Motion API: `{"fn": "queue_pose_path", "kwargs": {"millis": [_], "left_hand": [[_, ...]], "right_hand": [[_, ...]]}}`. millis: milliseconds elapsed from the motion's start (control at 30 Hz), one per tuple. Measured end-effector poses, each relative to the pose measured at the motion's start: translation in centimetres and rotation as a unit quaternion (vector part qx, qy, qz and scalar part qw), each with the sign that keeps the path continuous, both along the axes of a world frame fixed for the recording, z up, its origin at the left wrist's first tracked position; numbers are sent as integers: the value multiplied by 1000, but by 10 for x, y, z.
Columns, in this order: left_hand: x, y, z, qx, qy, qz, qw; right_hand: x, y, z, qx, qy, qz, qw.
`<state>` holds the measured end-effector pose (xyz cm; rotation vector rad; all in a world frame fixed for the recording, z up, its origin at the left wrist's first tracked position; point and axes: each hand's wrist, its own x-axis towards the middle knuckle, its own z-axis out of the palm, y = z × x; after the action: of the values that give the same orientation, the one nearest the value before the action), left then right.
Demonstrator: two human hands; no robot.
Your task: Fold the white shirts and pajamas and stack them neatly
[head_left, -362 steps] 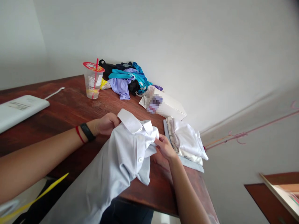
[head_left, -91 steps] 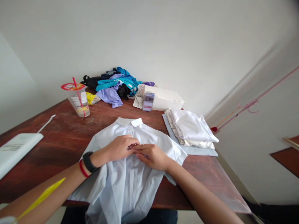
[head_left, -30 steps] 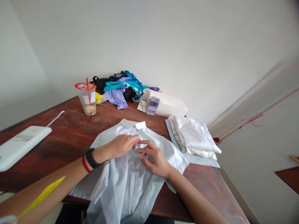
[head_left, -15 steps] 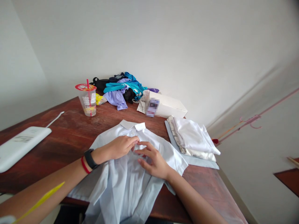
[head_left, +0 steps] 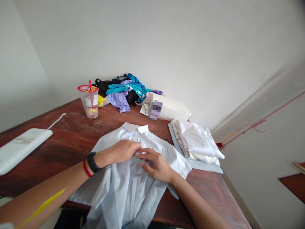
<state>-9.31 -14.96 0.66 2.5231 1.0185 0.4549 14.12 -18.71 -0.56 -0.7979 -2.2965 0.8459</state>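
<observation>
A white collared shirt (head_left: 164,144) lies front up on the table, its collar toward the wall and its lower part hanging over the near edge. My left hand (head_left: 124,151) is closed at the button placket below the collar, its fingers pinching the fabric there. My right hand (head_left: 157,167) is beside it, fingers apart and bent, the foremost fingertips meeting the left fingertips over the placket. The thumb stands away from the fingers. Any button between the fingertips is hidden.
Folded clothes (head_left: 197,140) are stacked on the dark wooden table (head_left: 64,140) at right. Behind are a white box (head_left: 175,108) and a heap of coloured clothes (head_left: 128,89). A plastic cup (head_left: 89,103) with a straw and a white corded device (head_left: 26,146) stand left.
My right hand's foremost fingers have lowered slightly toward the placket. My left fingers have shifted a little. The shirt lies as before.
</observation>
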Motion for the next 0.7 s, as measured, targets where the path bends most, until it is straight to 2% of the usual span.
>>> {"fn": "queue_pose_path", "kwargs": {"millis": [200,467,567,700], "left_hand": [[0,-2,0,1,-16,-21,1000],[-3,6,-11,12,-26,-32,999],[-6,5,0,18,-28,-43,998],[-5,-16,33,29,-12,-56,998]], "right_hand": [[-2,3,-3,-22,-13,-10,1000],[-6,2,-2,-14,-25,-13,1000],[-5,4,-2,-12,-32,-10,999],[-4,8,-4,-16,-8,9,1000]]}}
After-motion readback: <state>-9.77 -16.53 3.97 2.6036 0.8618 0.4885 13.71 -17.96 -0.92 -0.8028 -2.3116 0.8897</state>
